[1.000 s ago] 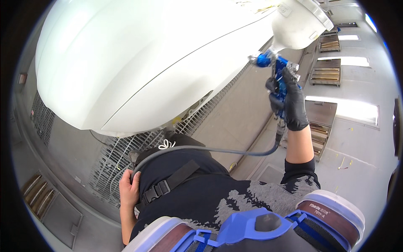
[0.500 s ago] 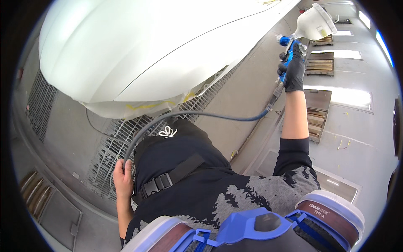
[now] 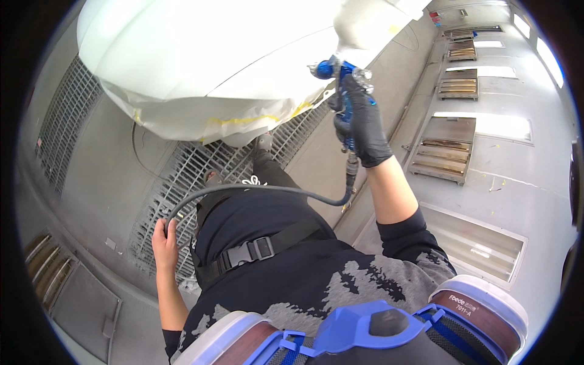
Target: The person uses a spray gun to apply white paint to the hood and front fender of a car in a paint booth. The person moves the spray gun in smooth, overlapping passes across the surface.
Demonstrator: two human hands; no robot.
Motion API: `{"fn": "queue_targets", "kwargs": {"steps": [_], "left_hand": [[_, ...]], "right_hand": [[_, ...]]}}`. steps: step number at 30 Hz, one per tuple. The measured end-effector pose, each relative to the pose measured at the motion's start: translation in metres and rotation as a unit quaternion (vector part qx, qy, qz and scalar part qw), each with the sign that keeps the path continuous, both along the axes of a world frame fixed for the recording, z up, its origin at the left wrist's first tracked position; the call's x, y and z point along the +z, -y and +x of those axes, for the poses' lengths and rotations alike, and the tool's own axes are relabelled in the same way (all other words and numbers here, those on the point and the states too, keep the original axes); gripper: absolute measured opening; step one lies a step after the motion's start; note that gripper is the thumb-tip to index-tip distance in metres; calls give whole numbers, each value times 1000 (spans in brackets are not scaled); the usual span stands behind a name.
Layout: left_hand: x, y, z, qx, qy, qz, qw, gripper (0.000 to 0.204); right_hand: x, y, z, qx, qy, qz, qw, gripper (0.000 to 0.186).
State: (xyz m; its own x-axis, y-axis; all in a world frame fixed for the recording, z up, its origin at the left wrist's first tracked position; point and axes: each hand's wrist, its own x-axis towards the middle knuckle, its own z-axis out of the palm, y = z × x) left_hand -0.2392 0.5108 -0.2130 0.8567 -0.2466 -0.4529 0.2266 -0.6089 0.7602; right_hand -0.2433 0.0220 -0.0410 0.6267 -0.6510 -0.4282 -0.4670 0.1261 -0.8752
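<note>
My right hand [image 3: 364, 121], in a black glove, is closed round the grip of a blue spray gun [image 3: 344, 91]. A pale paint cup [image 3: 368, 27] sits on top of the gun, whose nozzle points left over the white car body panel [image 3: 201, 55]. From the bottom of the grip a dark air hose [image 3: 274, 188] loops across in front of my waist to the left. My bare left hand [image 3: 165, 246] is closed round this hose, low at my left side.
Masking film with yellow tape [image 3: 243, 119] hangs along the panel's lower edge. Below lies a metal floor grating [image 3: 182, 173], with my feet on it. Louvred vents [image 3: 444, 152] line the grey wall at right. A thin cable [image 3: 135, 146] trails near the panel.
My right hand has brought the spray gun left and nearer, from beside the wall to in front of the panel. The hose loop has shifted with it; my left hand still grips the hose.
</note>
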Motion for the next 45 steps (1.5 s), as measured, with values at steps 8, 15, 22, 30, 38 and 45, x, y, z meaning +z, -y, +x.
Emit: {"fn": "queue_targets", "kwargs": {"steps": [8, 15, 22, 30, 38, 45], "left_hand": [[-29, -46, -15, -29, 23, -20, 999, 27], [-59, -80, -40, 41, 0, -59, 997, 29], [-34, -123, -25, 303, -50, -147, 940, 34], [12, -162, -16, 108, -13, 112, 988, 31], [-16, -184, -58, -141, -41, 295, 944, 18], [-16, -232, -47, 13, -167, 420, 892, 50]], "right_hand": [[-28, -40, -32, 76, -3, 34, 997, 35], [-53, -38, -88, -163, 60, -166, 971, 39], [-124, -108, -80, 72, 187, -347, 916, 26], [-185, -164, -84, -1, 179, 75, 981, 25], [-193, -101, -166, -77, 149, 25, 986, 25], [-210, -102, -162, -253, 223, -1, 941, 19]]}}
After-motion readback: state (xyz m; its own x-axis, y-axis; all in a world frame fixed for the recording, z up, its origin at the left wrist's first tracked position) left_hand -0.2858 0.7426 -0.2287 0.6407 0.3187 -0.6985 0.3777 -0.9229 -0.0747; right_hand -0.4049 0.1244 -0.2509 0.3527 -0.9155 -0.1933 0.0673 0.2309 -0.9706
